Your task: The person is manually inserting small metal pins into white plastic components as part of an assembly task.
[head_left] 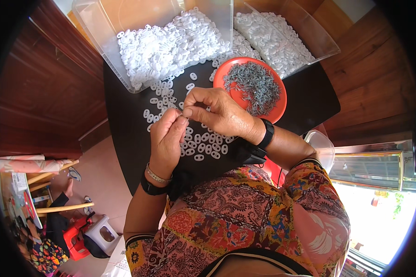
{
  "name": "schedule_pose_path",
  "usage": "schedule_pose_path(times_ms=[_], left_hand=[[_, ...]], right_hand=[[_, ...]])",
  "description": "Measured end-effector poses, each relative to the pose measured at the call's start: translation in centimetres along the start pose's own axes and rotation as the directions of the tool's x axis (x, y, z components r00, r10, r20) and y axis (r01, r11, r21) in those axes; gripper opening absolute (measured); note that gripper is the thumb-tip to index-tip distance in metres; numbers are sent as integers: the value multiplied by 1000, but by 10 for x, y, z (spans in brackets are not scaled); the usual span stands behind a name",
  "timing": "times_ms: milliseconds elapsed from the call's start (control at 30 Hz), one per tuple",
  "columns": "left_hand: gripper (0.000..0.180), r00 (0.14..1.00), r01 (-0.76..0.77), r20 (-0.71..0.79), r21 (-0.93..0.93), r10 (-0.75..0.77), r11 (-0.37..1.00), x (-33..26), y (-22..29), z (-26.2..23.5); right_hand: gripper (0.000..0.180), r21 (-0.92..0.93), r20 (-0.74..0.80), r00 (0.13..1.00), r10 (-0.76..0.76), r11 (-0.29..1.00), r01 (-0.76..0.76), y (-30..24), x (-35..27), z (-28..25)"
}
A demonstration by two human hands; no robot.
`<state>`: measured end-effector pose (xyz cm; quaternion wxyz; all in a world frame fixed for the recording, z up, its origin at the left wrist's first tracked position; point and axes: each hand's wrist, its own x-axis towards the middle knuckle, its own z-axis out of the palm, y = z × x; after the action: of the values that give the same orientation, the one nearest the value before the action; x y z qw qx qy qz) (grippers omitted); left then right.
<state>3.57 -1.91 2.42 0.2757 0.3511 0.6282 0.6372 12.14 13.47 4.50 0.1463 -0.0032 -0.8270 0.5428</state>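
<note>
My left hand (167, 138) and my right hand (219, 111) meet fingertip to fingertip over the dark table (127, 120). Thumb and forefinger are pinched together on both. Whatever lies between them is tiny and mostly covered by the fingers. Beneath and around my hands are scattered small white oval plastic pieces (208, 148), each with two holes. Just beyond my right hand, a round red plate (283, 99) holds a heap of small grey metal screws (259, 83). My right forearm passes close by the plate's near side.
A clear plastic bin (93, 30) full of white pieces stands at the far left of the table. Another clear bin (330, 44) of them is at the far right. At lower left are a red stool (74, 242), a grey-white stool (101, 236) and part of another person.
</note>
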Motion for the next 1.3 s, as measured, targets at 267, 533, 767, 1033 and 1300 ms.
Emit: schedule_pose_path(times_ms=[267,533,767,1033,1300], left_hand=[[23,1000,-3,-15,-20,3,1000,-1,1,-2],[25,1000,-12,-9,0,12,1000,0,0,-2],[25,1000,-16,4,9,16,1000,-1,-1,-1],[23,1000,-13,-10,-31,13,999,-1,-3,3],[22,996,78,-30,-25,-79,997,2,3,-4]], right_hand=[[10,254,16,997,79,964,-81,4,0,-1],[12,109,-65,998,-15,994,22,8,0,3],[10,-11,-12,1000,-4,1000,4,4,0,2],[13,-125,-48,997,-66,990,60,3,-1,5],[15,19,-96,994,45,999,-44,1,1,-7]])
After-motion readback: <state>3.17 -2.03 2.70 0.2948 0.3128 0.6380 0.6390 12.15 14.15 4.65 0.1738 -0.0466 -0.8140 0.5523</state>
